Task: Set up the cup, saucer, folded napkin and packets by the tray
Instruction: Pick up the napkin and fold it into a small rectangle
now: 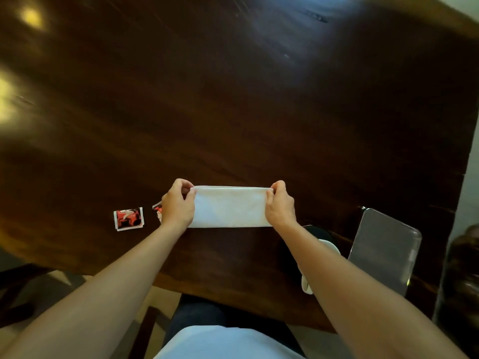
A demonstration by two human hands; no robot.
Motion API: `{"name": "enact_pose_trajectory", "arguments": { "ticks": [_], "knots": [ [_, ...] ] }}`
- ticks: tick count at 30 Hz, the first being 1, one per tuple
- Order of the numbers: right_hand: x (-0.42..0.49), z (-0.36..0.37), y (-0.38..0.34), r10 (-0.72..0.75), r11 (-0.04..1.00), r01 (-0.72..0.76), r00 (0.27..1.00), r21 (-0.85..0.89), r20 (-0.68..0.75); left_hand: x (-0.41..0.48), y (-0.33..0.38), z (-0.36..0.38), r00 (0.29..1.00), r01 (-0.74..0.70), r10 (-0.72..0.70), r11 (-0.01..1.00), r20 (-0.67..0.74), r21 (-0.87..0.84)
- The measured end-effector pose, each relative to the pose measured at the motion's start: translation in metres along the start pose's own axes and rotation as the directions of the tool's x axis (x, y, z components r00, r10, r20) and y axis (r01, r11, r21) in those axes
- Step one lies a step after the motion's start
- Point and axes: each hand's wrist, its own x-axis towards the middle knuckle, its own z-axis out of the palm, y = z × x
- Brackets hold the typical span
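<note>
A white napkin (pixel 230 207), folded into a long rectangle, lies flat on the dark wooden table (pixel 233 112). My left hand (pixel 178 204) pinches its far left corner and my right hand (pixel 280 204) pinches its far right corner. One red and black packet (pixel 128 218) lies to the left of the napkin. A second packet (pixel 157 209) is mostly hidden behind my left hand. A silver metal tray (pixel 386 250) sits at the near right of the table. A white cup and saucer (pixel 329 246) peek out from under my right forearm, beside the tray.
The table's near edge runs just in front of my lap, and its right edge lies beyond the tray. A dark chair (pixel 15 288) stands at the lower left. A dark blurred object (pixel 464 255) sits off the table at the right.
</note>
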Motion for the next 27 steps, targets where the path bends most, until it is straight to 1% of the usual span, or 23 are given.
{"name": "enact_pose_trajectory", "arguments": {
  "ticks": [4, 7, 9, 10, 11, 12, 13, 14, 15, 16, 18, 19, 20, 22, 25, 27],
  "knots": [
    [0.005, 0.003, -0.006, -0.038, 0.994, 0.034, 0.998, -0.103, -0.042, 0.007, -0.004, 0.008, 0.995, -0.095, 0.095, 0.995, -0.002, 0.027],
    [0.007, 0.008, -0.004, -0.066, 0.986, 0.057, 0.996, -0.156, -0.056, 0.006, -0.008, 0.014, 0.99, -0.137, 0.136, 0.987, 0.027, 0.087],
    [0.005, 0.011, -0.003, -0.054, 0.992, 0.044, 0.996, -0.12, -0.077, 0.002, -0.006, 0.014, 0.99, -0.136, 0.132, 0.983, 0.041, 0.122],
    [0.003, 0.012, -0.003, -0.034, 0.996, 0.027, 0.995, -0.08, -0.094, -0.001, -0.004, 0.012, 0.989, -0.147, 0.142, 0.975, 0.036, 0.167],
    [0.001, 0.011, -0.003, -0.027, 0.997, 0.018, 0.992, -0.069, -0.126, -0.003, -0.004, 0.01, 0.982, -0.185, 0.185, 0.947, 0.026, 0.261],
    [-0.002, 0.012, -0.003, -0.052, 0.993, 0.032, 0.983, -0.117, -0.176, -0.006, -0.003, 0.008, 0.965, -0.252, 0.26, 0.888, 0.03, 0.385],
    [-0.005, 0.013, -0.003, -0.104, 0.976, 0.057, 0.969, -0.209, -0.223, -0.008, -0.003, 0.008, 0.936, -0.33, 0.345, 0.81, 0.061, 0.485],
    [-0.01, 0.015, -0.003, -0.172, 0.951, 0.095, 0.953, -0.295, -0.249, -0.012, -0.002, 0.008, 0.903, -0.409, 0.412, 0.737, 0.122, 0.538],
    [-0.016, 0.019, -0.005, -0.251, 0.923, 0.16, 0.94, -0.35, -0.231, -0.015, -0.002, 0.01, 0.867, -0.485, 0.456, 0.674, 0.203, 0.556],
    [-0.022, 0.024, -0.007, -0.337, 0.885, 0.252, 0.927, -0.392, -0.165, -0.019, -0.004, 0.015, 0.829, -0.552, 0.481, 0.621, 0.285, 0.557],
    [-0.031, 0.039, -0.007, -0.488, 0.764, 0.454, 0.872, -0.459, 0.052, -0.024, -0.011, 0.025, 0.767, -0.639, 0.494, 0.528, 0.411, 0.559],
    [-0.033, 0.047, -0.004, -0.518, 0.706, 0.524, 0.841, -0.476, 0.157, -0.024, -0.017, 0.03, 0.747, -0.663, 0.489, 0.49, 0.451, 0.566],
    [-0.032, 0.054, 0.0, -0.522, 0.668, 0.563, 0.821, -0.487, 0.233, -0.024, -0.022, 0.034, 0.738, -0.673, 0.479, 0.465, 0.475, 0.576],
    [-0.025, 0.064, 0.009, -0.495, 0.637, 0.562, 0.823, -0.527, 0.278, -0.019, -0.034, 0.041, 0.739, -0.671, 0.466, 0.445, 0.487, 0.593],
    [-0.013, 0.069, 0.023, -0.489, 0.578, 0.541, 0.829, -0.611, 0.271, -0.012, -0.047, 0.049, 0.746, -0.662, 0.456, 0.432, 0.485, 0.612],
    [-0.005, 0.069, 0.034, -0.497, 0.573, 0.522, 0.834, -0.632, 0.239, -0.01, -0.053, 0.053, 0.752, -0.652, 0.468, 0.428, 0.464, 0.626]
  ]
}}
